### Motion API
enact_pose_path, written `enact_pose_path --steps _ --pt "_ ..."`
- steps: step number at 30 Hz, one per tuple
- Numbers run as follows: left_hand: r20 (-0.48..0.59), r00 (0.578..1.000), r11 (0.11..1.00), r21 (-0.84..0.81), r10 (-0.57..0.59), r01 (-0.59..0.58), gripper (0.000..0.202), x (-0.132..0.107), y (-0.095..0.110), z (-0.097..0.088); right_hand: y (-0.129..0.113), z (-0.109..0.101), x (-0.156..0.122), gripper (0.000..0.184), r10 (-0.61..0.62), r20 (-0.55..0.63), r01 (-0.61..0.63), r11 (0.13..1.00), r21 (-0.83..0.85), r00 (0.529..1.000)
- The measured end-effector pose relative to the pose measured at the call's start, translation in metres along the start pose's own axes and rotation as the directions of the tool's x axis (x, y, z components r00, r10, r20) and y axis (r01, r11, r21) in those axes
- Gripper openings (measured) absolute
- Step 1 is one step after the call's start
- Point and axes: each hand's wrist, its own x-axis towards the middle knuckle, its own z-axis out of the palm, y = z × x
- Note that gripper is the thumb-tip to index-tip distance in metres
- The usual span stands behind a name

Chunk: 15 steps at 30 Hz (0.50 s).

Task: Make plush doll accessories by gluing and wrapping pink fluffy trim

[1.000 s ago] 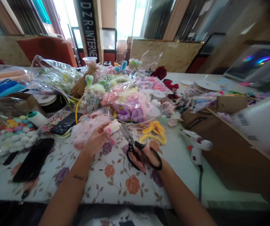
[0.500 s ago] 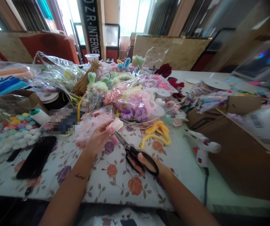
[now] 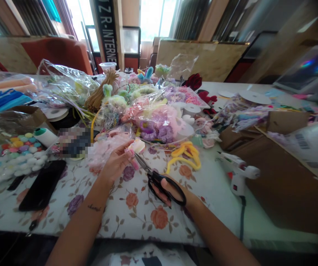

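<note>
Two bare hands are shown above a flowered cloth point(image 3: 114, 212), each occupied. By the left hand point(image 3: 115, 163), a small pale piece point(image 3: 138, 146) is held up between thumb and fingertips, which are closed in a pinch; below it, a pink strip point(image 3: 135, 163) is seen hanging at the fingertips (whether the two are joined cannot be told). By the right hand point(image 3: 173, 189), the scissors point(image 3: 153, 176) are gripped, with the fingers curled and set through the black handles. The blades are drawn nearly together and are pointed up and to the left, their tips just beside the pink strip; contact cannot be made out.

To the right of the piece, a yellow strip point(image 3: 185, 151) is laid in loops on the cloth. Farther right, a white glue gun point(image 3: 238, 170) is placed beside a brown box point(image 3: 280, 181), its cord point(image 3: 242, 218) led down toward the near edge. On the left, a black phone point(image 3: 44, 184) is laid flat near the pompoms point(image 3: 27, 162) (mostly white, with coloured ones behind), and a spool point(image 3: 45, 138) is tilted just beyond these. Behind the hands, purple flowers point(image 3: 161, 133) are heaped among clear wrapping, with a bundle of brown stems point(image 3: 102, 94) behind and to the left, and a dark red rose point(image 3: 193, 82) behind and to the right.
</note>
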Motion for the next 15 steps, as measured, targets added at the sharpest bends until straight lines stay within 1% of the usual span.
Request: enact_pose_path --steps 3,7,10,15 --pt "0.018 1.000 1.000 0.016 0.015 -0.016 0.044 -0.0010 0.0010 0.0028 0.0015 -0.0002 -0.0004 0.059 -0.012 -0.009 0.012 1.000 0.003 1.000" --pt "0.050 0.998 0.998 0.052 0.031 -0.034 0.042 -0.0017 0.0025 0.0058 0.0055 -0.0017 -0.0001 0.060 -0.015 0.025 0.014 0.999 0.028 1.000" --pt "0.050 0.998 0.997 0.068 0.039 -0.043 0.041 -0.0015 0.0027 0.0065 0.0070 -0.0016 0.0016 0.062 -0.012 0.039 0.010 0.998 0.056 0.999" --pt "0.039 0.998 0.998 0.041 0.041 -0.042 0.041 -0.0018 0.0029 0.0085 0.0062 0.0016 0.0042 0.063 -0.023 0.070 0.016 0.995 0.098 0.997"
